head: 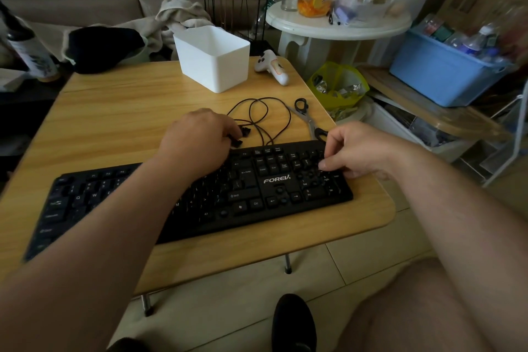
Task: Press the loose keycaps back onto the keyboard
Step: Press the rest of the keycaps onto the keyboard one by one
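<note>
Black plastic keyboard (pixel 200 203): lying slantwise across the wooden table (pixel 114 111), stiff and light; judged to slide if pushed sideways, so pressing straight down is looking wiser.
Left hand (pixel 197 137): reaching past the keyboard's back edge, fingers curling round small black pieces, seemingly loose keycaps (pixel 238 138), just beside the cable; how tightly it is pinching I cannot tell.
Keycaps: appearing small, hard and slick; best taken by their sides between thumb and fingertip, then seated squarely on the stem.
Cable (pixel 265 120): looping behind the keyboard, tangling close to the caps and likely snagging fingers.
White bin (pixel 214 57): standing well back, not obstructing.
Scissors (pixel 307 118): lying near the keyboard's right rear corner, close to the right hand.
Right hand (pixel 351 151): resting on the number pad, fingers curling, thumb pressing downward on a key; whether it is holding a cap is hidden.
</note>
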Motion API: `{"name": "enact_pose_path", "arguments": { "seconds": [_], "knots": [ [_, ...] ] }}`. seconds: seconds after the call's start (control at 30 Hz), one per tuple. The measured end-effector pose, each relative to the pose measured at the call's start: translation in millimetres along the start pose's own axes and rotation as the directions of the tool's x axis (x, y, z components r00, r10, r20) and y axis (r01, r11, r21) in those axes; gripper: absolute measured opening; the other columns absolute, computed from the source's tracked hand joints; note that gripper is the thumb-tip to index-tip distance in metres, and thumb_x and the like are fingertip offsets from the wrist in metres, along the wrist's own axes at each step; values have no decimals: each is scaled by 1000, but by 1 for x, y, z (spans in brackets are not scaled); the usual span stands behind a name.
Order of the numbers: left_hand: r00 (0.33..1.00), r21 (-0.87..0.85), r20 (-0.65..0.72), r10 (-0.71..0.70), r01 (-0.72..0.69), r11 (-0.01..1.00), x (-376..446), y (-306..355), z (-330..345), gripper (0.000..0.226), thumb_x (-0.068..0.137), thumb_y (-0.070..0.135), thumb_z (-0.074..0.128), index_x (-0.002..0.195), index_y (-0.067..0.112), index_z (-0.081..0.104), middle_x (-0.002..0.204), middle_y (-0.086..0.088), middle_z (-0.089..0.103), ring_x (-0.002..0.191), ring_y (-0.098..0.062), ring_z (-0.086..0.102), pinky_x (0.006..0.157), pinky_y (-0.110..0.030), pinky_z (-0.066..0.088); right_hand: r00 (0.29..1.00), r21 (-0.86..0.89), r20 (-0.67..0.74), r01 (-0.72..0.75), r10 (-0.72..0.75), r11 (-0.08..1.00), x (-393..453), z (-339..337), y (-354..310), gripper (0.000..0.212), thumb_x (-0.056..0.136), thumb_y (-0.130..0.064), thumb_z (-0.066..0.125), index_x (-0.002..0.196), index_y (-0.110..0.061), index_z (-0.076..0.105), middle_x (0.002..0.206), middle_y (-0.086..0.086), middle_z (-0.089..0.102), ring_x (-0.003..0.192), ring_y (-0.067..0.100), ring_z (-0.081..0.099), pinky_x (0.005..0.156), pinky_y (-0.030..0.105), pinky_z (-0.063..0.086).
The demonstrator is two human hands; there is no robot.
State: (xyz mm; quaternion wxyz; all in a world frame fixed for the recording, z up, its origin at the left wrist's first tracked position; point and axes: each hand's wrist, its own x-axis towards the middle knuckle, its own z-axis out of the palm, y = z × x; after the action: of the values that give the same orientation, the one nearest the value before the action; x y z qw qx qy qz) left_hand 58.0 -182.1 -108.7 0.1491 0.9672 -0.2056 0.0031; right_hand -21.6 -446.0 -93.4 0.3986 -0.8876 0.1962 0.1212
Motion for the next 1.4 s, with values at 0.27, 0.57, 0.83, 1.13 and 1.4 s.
{"name": "enact_pose_path", "arguments": {
  "seconds": [0.27, 0.57, 0.83, 1.13, 1.4],
  "knots": [
    [996, -94, 76, -52, 59, 994, 11, -21, -7, 30, 97, 17, 68, 105, 45, 73, 91, 13, 61, 77, -8, 56, 62, -21, 43, 998, 92, -59, -2, 7, 996, 5, 5, -2, 11, 93, -13, 74, 102, -17, 68, 106, 4, 69, 98, 22, 68, 82, 43, 63],
    [999, -25, 54, 0, 1, 1000, 23, -27, 0, 32, 91, 28, 78, 120, 41, 73, 106, 6, 64, 97, -16, 60, 77, -33, 52, 997, -89, -37, 61, -65, 994, 2, 25, -15, 11, 95, -27, 74, 102, -22, 66, 109, 2, 64, 98, 22, 66, 75, 42, 65],
    [999, -48, 27, 17, -16, 999, 17, -41, -3, 46, 95, -3, 59, 107, 39, 76, 101, 9, 63, 86, -8, 61, 69, -23, 53, 981, -346, -108, 112, -159, 932, 3, 38, -34, 17, 95, -48, 68, 101, -32, 63, 112, -2, 63, 98, 18, 62, 84, 39, 57],
    [987, -28, 74, 145, -144, 989, 14, -50, -3, 38, 90, 6, 73, 103, 42, 79, 111, 10, 65, 93, -10, 61, 83, -23, 52, 905, -375, -95, 353, -414, 857, -7, 65, -91, 15, 96, -44, 64, 110, -42, 61, 125, -8, 55, 110, 18, 56, 94, 40, 51],
    [992, -549, -105, -73, 4, 836, 1, -52, -16, 24, 84, 15, 79, 96, 35, 73, 92, 12, 67, 80, -2, 66, 67, -16, 51, 779, -105, -236, 573, -580, 813, 8, 92, -83, 29, 94, -23, 74, 113, -42, 64, 103, -16, 63, 88, 1, 62, 67, 10, 44]
  ]
}}
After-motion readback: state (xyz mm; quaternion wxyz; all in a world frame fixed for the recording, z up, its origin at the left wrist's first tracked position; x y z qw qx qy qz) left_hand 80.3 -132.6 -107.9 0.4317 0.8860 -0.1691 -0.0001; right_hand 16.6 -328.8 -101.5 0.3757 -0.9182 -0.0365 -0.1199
